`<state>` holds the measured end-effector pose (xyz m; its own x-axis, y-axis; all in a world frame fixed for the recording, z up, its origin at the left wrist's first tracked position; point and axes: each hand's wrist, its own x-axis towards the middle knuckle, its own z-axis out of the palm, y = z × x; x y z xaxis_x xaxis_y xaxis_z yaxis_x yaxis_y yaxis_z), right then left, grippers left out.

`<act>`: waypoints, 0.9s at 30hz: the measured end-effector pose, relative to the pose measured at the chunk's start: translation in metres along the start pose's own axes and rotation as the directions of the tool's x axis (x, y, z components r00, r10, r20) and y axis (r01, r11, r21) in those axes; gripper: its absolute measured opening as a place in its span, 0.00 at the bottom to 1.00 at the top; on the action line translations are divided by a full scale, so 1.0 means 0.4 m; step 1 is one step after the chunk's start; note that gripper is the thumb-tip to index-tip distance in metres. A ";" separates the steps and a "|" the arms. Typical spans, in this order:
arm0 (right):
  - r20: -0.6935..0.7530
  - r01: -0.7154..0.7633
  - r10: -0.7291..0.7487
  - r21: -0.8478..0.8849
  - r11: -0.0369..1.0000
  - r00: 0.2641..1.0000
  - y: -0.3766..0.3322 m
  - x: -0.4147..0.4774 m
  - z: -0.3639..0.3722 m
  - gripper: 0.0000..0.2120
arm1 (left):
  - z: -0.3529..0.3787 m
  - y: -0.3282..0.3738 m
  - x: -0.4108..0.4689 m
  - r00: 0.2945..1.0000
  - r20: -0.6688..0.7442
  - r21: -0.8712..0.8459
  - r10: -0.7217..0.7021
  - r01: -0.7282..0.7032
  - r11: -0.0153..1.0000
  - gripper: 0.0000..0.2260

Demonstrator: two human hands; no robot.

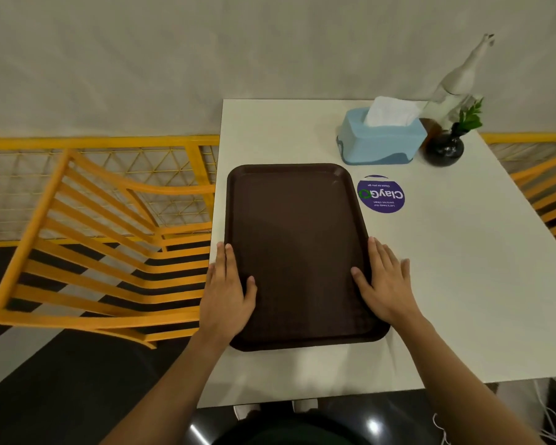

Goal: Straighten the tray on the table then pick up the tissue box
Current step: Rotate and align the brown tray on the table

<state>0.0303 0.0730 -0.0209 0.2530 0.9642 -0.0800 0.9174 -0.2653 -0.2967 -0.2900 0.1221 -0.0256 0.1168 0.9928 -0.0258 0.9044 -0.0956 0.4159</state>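
A dark brown tray [297, 239] lies on the white table [463, 284], its long side running away from me and its left edge near the table's left edge. My left hand [227, 293] grips the tray's left rim, thumb on the inside. My right hand [384, 282] holds the right rim the same way, fingers flat on the table outside it. The light blue tissue box [381, 144], with a white tissue sticking out, stands beyond the tray's far right corner, untouched.
A round purple sticker [381, 194] is on the table between tray and box. A dark vase with green leaves [445, 147] and a clear glass bottle [453, 81] stand right of the box. Yellow slatted chairs [87, 248] flank the table.
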 end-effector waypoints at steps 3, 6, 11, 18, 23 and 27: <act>0.025 0.008 -0.008 0.016 1.000 1.000 0.026 -0.018 -0.005 0.36 | 0.012 0.018 -0.018 1.000 0.029 0.010 -0.004 0.004 1.000 0.35; 0.029 0.028 -0.030 0.051 0.998 0.999 0.023 -0.019 -0.012 0.36 | 0.011 0.027 -0.017 0.998 0.055 0.006 -0.025 0.025 1.000 0.35; 0.015 0.044 -0.046 0.101 0.994 0.999 0.004 -0.009 -0.017 0.35 | -0.006 0.024 -0.003 0.998 0.055 0.014 -0.006 0.006 1.000 0.35; 0.014 0.043 -0.045 0.124 0.991 0.999 0.006 -0.014 -0.012 0.35 | -0.012 0.020 -0.009 0.998 0.061 -0.012 -0.012 0.012 1.000 0.35; 0.007 0.035 -0.036 0.116 0.993 0.999 0.005 -0.011 -0.010 0.35 | -0.014 0.019 -0.002 0.998 0.062 -0.031 0.002 0.000 1.000 0.35; 0.001 0.029 -0.029 0.112 0.993 1.000 0.001 -0.007 -0.011 0.35 | -0.018 0.019 0.006 0.998 0.058 -0.030 -0.002 0.004 1.000 0.35</act>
<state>0.0312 0.0702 -0.0167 0.2260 0.9715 -0.0720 0.8843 -0.2356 -0.4032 -0.2859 0.1244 -0.0162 0.1383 0.9872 -0.0795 0.8920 -0.0893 0.4431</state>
